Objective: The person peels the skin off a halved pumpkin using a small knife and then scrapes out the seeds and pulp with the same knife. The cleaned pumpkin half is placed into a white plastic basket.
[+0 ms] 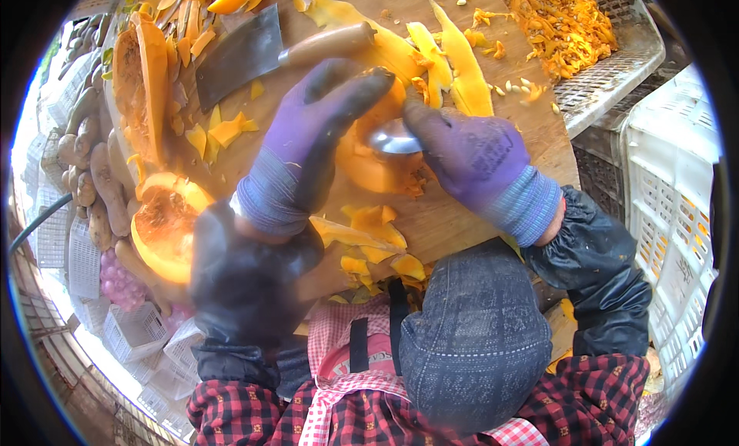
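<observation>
My left hand (314,128), in a purple glove with a dark coated palm, grips the far side of an orange pumpkin piece (369,166). My right hand (476,154), gloved alike, holds a shiny metal scoop or spoon (397,142) against the hollow of that piece; its handle is hidden in the fist. Beyond my left hand lies a cleaver with a dark blade (245,56) and a wooden handle (329,45). Yellow peel strips (465,71) lie beyond my right hand. A wooden board (522,137) is under all of this.
Cut pumpkin halves (167,224) and a long pumpkin section (151,88) line the board's left side. Pumpkin pulp with seeds (563,27) fills a plastic crate (632,62) at upper right. A white crate (664,226) stands at right. Whole long squashes (109,186) lie at left.
</observation>
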Available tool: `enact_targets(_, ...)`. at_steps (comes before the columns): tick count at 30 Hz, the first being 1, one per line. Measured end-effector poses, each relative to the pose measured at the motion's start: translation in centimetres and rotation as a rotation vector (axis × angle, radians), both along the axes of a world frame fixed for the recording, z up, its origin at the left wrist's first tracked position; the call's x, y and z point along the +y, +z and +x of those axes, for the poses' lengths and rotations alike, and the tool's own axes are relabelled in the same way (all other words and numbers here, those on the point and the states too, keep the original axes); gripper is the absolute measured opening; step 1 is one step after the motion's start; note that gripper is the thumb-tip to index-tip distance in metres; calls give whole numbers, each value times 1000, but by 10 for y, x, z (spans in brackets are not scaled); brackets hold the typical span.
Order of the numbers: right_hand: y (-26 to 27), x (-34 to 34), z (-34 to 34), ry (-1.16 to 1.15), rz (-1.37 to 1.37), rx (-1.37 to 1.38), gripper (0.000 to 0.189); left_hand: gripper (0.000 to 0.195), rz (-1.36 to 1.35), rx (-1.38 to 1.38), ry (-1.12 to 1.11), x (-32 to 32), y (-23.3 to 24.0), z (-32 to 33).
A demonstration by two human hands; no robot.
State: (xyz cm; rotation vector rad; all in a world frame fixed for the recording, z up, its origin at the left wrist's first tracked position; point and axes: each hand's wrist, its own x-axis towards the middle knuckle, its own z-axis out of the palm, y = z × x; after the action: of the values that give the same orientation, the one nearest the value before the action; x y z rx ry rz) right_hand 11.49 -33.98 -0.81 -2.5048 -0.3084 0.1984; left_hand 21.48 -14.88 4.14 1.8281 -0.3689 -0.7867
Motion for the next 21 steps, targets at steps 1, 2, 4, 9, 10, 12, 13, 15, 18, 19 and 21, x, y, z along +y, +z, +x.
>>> enact_targets(1,-1,-1,-2,-25,81,-80,42,43,-143,277,128,-1,-1,-5)
enact_targets(2,-1,-4,-2,-54,161,-160,44,42,-277,538,270,-2,-3,-11)
enact_targets(4,0,-12,-1,-64,232,-154,43,48,-407,929,450,-6,-12,-18)
enact_targets(9,14,-31,12,-8,81,-67,40,73,-819,1002,415,-15,-31,-34)
enact_targets(10,16,-31,15,-7,61,-59,40,75,-922,991,446,-18,-31,-42)
enact_targets(12,20,-29,19,4,7,9,40,80,-1154,972,441,-23,-31,-57)
enact_targets(13,20,-27,21,-10,36,-21,40,79,-1068,926,523,-25,-31,-61)
enact_targets(15,19,-21,21,-40,49,-66,37,77,-827,860,708,-24,-29,-65)
enact_targets(18,15,-14,18,-115,184,-134,30,48,-590,619,625,-9,-23,-48)
enact_targets(19,14,-14,17,-110,171,-130,30,40,-386,444,585,-5,-19,-42)
enact_targets(21,10,-12,18,-103,117,-65,30,37,-113,-248,369,-5,-22,-35)
